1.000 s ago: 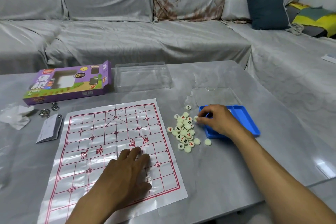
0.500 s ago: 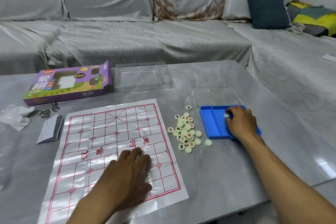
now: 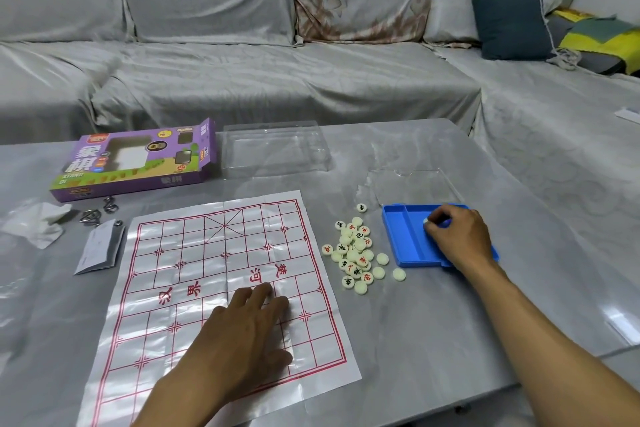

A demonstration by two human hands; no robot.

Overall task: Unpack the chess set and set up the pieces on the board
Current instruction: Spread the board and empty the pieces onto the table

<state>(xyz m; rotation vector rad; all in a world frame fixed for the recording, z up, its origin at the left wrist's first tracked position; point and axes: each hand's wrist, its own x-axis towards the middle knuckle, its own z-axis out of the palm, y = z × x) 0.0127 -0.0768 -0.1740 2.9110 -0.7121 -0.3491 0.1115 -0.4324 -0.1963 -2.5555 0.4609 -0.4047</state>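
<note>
Lying flat on the grey table [image 3: 433, 340], the thin plastic board [image 3: 221, 291] carries a red grid and four red characters across its middle band, 楚河 and 汉界, which read upside down from the wearer's side. The left hand [image 3: 242, 329] presses on the board's near half, palm down, fingers straight and spread. To the right of the board, off its edge, lies a loose heap of cream round pieces [image 3: 356, 250], some marked with red characters, some with black, some blank side up; the characters are too small to read surely. Just right of the heap sits the blue tray [image 3: 401, 239], and the right hand [image 3: 457, 239] rests in it, fingers curled, seemingly pinching one cream piece [image 3: 425, 220] at the fingertips.

At the table's far left lies a purple box [image 3: 135, 163] printed with 象棋 and the word XIANG, one end flap open. Beside it stand a clear plastic lid [image 3: 273, 152] and, behind the tray, a second clear cover [image 3: 415, 184]. Metal ring puzzles [image 3: 97, 211], a folded leaflet [image 3: 100, 246] and crumpled tissue [image 3: 38, 222] lie left of the board. A covered sofa [image 3: 277, 80] runs behind, with a dark blue cushion [image 3: 509, 24].
</note>
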